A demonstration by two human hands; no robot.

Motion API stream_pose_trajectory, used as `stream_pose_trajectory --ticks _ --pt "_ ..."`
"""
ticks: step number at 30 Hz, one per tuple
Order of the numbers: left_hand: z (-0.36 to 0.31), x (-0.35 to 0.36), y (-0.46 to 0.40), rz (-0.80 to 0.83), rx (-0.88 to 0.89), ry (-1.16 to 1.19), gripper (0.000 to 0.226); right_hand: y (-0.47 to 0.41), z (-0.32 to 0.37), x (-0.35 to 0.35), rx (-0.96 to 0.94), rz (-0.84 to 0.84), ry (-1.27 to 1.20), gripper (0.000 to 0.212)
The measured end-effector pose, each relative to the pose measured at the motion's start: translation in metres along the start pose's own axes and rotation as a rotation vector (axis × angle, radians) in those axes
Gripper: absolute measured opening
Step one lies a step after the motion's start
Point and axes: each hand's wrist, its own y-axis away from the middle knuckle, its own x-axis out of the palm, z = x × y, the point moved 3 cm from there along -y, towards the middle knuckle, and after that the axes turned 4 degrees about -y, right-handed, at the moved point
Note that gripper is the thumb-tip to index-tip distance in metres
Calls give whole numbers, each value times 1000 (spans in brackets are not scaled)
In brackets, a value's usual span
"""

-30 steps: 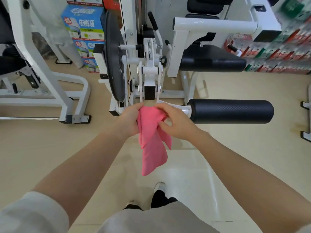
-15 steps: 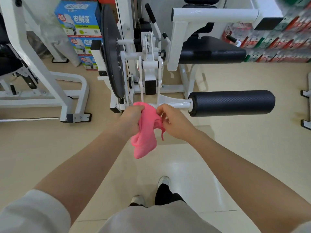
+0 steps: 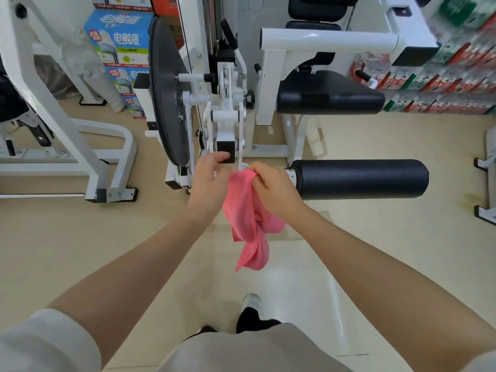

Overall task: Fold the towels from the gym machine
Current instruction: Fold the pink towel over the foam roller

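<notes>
towel (image 3: 248, 210) pinched at top by right hand (image 3: 273, 190) | left hand (image 3: 208, 183) loose beside it, fingers apart | risk: hanging end not caught, crooked fold or drop to floor (image 3: 362, 251)

Pink towel (image 3: 247, 210), black roller pad (image 3: 359, 178), white machine frame (image 3: 327, 38)

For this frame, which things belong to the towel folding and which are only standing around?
Part of the job:
pink towel, bunched and hanging
right hand, gripping its top
left hand, fingers spread beside it
gym machine behind the hands

Standing around:
black foam roller
black seat pad
weight disc
blue boxes
second white frame
</notes>
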Motion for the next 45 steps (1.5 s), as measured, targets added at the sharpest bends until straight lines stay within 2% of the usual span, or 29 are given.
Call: stream_pose_trajectory --ticks 2,5,7,10,13,17,20,23,25,26,28,31,34,36,38,42,45 --pt "-15 8 10 80 185 18 35 -2 -2 -5 36 -24 -61 23" --pt "-26 23 18 200 382 -67 51 -6 -2 -14 128 -64 -183 17" --pt "-21 35 20 161 438 -178 54 -10 -1 -19 174 -64 -254 14" --pt "-13 43 20 -2 323 -207 56 -14 3 -20 264 -66 -402 20" --pt "-1 43 12 -68 255 -188 47 -17 2 -22 350 -96 -558 26" --pt "32 30 -10 -52 -1 -339 23 -19 -7 -37 377 -156 -603 32" --pt "68 16 -19 -3 -209 -482 17 -16 -19 -48 410 -247 -631 31" --pt "91 3 -22 1 -354 -589 23 -13 -30 -56 473 -331 -625 20" --pt "95 -1 -26 -3 -433 -566 28 -14 -35 -57 528 -313 -586 11" --pt "91 -1 -28 19 -449 -522 29 -14 -35 -57 546 -271 -557 14" --pt "77 3 -34 106 -388 -443 25 -16 -33 -54 502 -150 -477 30" --pt "35 7 -39 222 -201 -482 14 -16 -24 -47 366 39 -384 48" --pt "-16 12 -32 289 -20 -341 17 -15 -17 -36 323 190 -458 59" --pt "-40 17 -24 351 34 -248 19 -18 -15 -34 277 229 -519 47" --pt "-50 21 -19 362 78 -277 19 -21 -16 -38 281 205 -553 28" --pt "-41 15 -21 199 148 -397 26 -23 -24 -49 308 149 -520 9" --pt "-20 4 -25 156 104 -479 27 -22 -28 -54 352 143 -671 12"
